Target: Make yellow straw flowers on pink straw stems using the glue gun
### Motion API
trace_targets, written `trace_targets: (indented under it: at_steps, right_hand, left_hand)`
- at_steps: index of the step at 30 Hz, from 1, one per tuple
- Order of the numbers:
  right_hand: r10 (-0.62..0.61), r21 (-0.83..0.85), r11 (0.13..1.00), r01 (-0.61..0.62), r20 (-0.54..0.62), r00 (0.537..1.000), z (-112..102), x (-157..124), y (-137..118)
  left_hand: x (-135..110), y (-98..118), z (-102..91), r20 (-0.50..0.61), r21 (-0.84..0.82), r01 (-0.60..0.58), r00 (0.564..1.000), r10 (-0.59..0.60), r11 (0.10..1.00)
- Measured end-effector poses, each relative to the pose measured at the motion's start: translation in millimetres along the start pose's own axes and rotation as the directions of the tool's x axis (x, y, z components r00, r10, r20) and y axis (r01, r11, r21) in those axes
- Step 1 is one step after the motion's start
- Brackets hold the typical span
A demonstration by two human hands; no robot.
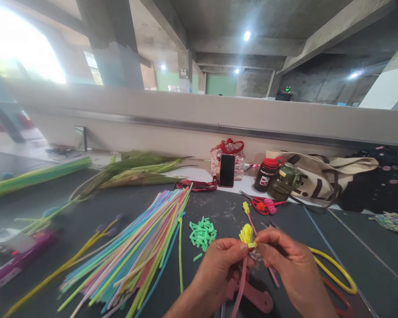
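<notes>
A yellow flower head [246, 233] made of short tube pieces sits on a pink stem [240, 285]. My left hand [220, 260] pinches it just under the head, with the stem hanging down. My right hand [287, 260] is closed by its thumb and fingertips on a short yellow piece [251, 244] at the flower's base. Behind my hands lies another pink stem with a small yellow head [246, 207]. A pinkish-red tool with a rounded handle [257, 299] is below, partly hidden by my hands. Short green tube pieces [202, 234] are heaped left of the flower.
Long coloured tubes [132, 251] spread across the left. Red-handled scissors [263, 206], a phone [227, 171], a black bottle [265, 176] and a green jug [281, 182] stand or lie at the back. Green husks [139, 170] lie farther left; a yellow loop [341, 274] is at right.
</notes>
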State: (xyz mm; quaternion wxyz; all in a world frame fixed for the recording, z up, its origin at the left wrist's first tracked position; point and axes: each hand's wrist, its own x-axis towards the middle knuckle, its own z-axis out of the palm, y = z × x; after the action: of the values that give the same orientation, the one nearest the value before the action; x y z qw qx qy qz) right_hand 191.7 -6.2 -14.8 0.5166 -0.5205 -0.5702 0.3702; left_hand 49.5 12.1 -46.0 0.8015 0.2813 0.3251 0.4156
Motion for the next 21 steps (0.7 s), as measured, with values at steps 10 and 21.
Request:
trace_targets:
  at_steps: [10, 21]
  right_hand:
    - [-0.031, -0.161, 0.986, 0.037, 0.042, 0.999, -2.0, -4.0, -8.9]
    - [-0.151, -0.213, 0.964, 0.159, 0.053, 0.987, -0.4, -2.6, 10.4]
  left_hand:
    - [1.4, -2.4, 0.3, -0.007, 0.024, -0.001, 1.0, 0.001, 1.0]
    - [2.4, 1.3, 0.0, -0.015, 0.097, -0.01, 1.0, 0.012, 0.995]
